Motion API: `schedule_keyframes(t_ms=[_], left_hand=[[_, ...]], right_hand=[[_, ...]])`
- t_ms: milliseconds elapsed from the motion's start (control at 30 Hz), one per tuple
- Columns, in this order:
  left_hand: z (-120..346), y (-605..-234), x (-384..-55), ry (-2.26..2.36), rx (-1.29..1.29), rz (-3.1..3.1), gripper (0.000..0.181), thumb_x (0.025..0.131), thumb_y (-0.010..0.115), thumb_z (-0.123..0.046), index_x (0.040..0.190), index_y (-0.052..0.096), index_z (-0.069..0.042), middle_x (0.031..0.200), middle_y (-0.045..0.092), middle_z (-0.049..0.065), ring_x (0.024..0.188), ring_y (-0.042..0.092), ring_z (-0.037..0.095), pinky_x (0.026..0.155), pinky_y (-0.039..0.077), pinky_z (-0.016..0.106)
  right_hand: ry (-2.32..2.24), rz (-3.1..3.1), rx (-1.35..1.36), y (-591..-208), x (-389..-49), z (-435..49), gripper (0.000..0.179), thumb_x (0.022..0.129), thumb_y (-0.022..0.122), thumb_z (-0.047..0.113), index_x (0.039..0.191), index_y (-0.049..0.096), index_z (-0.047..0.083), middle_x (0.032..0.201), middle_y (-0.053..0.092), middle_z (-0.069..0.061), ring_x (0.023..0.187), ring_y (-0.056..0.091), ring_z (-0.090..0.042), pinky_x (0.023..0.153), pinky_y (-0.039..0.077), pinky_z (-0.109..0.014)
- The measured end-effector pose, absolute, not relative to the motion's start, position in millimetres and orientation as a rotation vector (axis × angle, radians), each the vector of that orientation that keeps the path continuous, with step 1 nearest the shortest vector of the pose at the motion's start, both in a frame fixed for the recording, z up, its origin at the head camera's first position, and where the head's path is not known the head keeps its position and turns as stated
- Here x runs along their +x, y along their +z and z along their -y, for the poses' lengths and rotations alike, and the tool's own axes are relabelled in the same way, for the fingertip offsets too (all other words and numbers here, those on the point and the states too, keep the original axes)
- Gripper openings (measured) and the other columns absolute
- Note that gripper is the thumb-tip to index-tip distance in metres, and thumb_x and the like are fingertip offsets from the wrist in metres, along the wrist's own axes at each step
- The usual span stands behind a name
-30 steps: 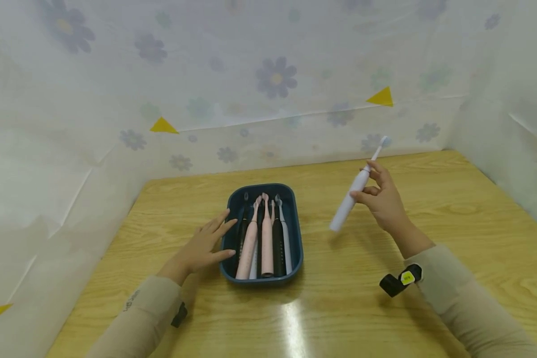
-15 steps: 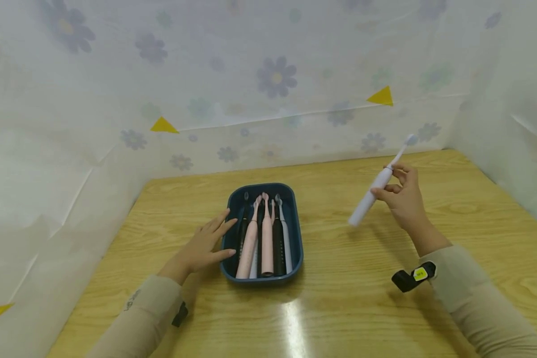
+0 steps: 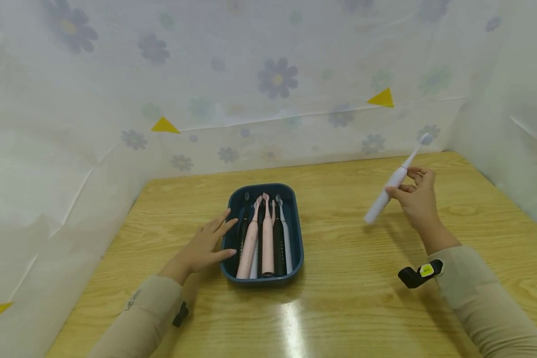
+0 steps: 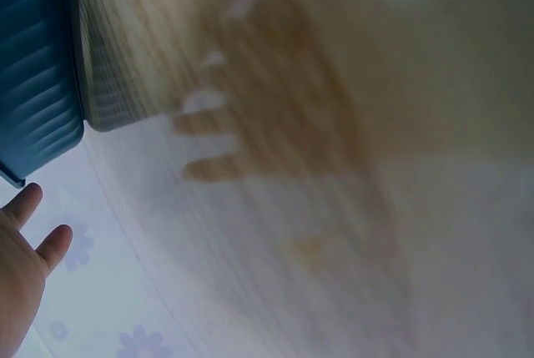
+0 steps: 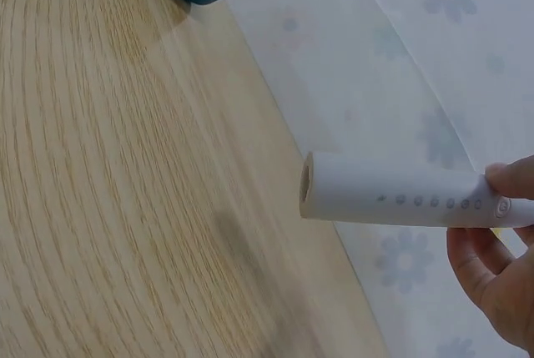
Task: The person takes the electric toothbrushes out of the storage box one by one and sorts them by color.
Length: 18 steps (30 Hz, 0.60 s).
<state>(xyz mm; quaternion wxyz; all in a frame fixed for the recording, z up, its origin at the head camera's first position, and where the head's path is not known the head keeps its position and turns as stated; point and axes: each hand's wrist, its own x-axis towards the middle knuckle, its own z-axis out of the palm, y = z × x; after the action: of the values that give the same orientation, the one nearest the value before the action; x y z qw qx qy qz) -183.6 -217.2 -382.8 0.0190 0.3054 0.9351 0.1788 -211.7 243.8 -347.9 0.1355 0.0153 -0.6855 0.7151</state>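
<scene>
A white electric toothbrush (image 3: 387, 194) is pinched between thumb and fingers of my right hand (image 3: 415, 201), tilted with its brush head up and to the right. In the right wrist view its handle (image 5: 392, 191) shows a row of small marks and a button, and it hangs above the wooden table. My left hand (image 3: 203, 243) lies with spread fingers at the left rim of a dark blue bin (image 3: 261, 282). Inside stand several electric toothbrushes: pink ones (image 3: 267, 243), black ones (image 3: 279, 248) and pale ones (image 3: 287, 246), heads pointing away from me.
The wooden table (image 3: 340, 293) reaches back to a flowered white sheet (image 3: 232, 74) with yellow triangles (image 3: 382, 98) on it. White sheeting also stands along the left and right sides.
My right hand has moved to the right with the white electric toothbrush, farther from the bin. The left hand has stayed at the bin's rim.
</scene>
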Motion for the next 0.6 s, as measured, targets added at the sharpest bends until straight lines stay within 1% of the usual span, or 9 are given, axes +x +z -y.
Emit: schedule_keyframes(t_ms=[233,333,500,600], left_hand=[[216,-381,-183,0.558,0.943,-2.9,0.069,0.083,0.047,-0.048,0.139,0.019,-0.017,0.144,0.0,0.001,0.126,0.013,0.034,0.091,0.012,0.061],[215,-380,-183,0.555,0.943,-2.901,0.069,0.083,0.046,-0.048,0.139,0.019,-0.017,0.144,0.0,0.001,0.126,0.013,0.033,0.091,0.012,0.061],[215,-379,-182,0.553,0.947,-2.905,0.069,0.083,0.047,-0.048,0.139,0.02,-0.017,0.144,0.001,0.002,0.126,0.013,0.033,0.091,0.012,0.061],[215,-379,-182,0.554,0.949,-2.907,0.069,0.083,0.047,-0.048,0.139,0.02,-0.017,0.144,0.001,0.003,0.126,0.013,0.033,0.091,0.012,0.061]], right_hand=[[1.939,2.074,-0.051,-351,-213,-253,0.063,0.077,0.061,0.004,0.124,0.02,0.012,0.112,0.032,0.005,0.082,0.047,-0.005,0.065,0.041,-0.011],[1.927,2.075,-0.058,-352,-215,-258,0.067,0.077,0.062,0.005,0.127,0.019,0.011,0.111,0.033,0.005,0.082,0.047,-0.005,0.066,0.041,-0.011],[1.952,2.042,-0.089,-353,-218,-266,0.068,0.075,0.064,0.006,0.129,0.022,0.012,0.108,0.035,0.005,0.082,0.047,-0.005,0.065,0.042,-0.011],[1.902,2.088,-0.126,-353,-218,-269,0.069,0.076,0.064,0.008,0.13,0.021,0.011,0.106,0.035,0.007,0.082,0.046,-0.004,0.065,0.041,-0.011]])
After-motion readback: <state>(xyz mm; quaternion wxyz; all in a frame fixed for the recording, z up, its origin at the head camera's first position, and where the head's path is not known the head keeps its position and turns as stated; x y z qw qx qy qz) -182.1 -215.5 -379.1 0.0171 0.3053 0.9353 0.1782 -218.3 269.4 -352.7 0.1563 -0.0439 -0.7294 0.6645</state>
